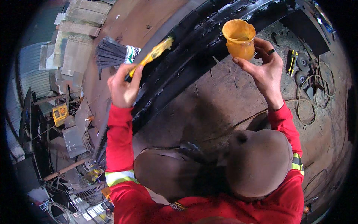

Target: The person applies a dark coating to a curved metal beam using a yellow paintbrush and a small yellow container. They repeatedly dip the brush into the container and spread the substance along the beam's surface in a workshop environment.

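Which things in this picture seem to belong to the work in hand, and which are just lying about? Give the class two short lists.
Apparently in use:
yellow tool, held in the left hand
orange cup, held in the right hand
probably the black beam near the hands

Apparently lying about:
looped cable on the floor
grey discs
yellow box
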Tool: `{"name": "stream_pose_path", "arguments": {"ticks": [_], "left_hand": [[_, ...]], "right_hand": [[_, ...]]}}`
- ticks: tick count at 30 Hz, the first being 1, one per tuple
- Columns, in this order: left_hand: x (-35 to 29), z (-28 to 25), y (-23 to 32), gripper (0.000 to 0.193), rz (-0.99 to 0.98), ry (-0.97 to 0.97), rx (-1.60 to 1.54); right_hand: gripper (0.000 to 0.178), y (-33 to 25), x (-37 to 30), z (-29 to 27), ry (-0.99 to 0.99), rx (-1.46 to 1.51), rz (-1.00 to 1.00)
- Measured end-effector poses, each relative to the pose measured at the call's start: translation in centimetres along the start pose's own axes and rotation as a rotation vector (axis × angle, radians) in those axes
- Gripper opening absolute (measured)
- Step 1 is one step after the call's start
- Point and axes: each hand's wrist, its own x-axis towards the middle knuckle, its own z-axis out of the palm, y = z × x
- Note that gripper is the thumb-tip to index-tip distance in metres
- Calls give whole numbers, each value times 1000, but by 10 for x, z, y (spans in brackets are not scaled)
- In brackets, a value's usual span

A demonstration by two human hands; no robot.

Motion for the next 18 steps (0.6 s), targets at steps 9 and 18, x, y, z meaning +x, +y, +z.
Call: {"name": "stream_pose_path", "arguments": {"ticks": [9, 18], "left_hand": [[-6, -1, 9, 11, -27, -12, 6], [8, 19, 23, 17, -42, -21, 134]], "right_hand": [[66, -2, -1, -5, -42, -26, 37], [65, -1, -2, -5, -53, 6, 22]]}}
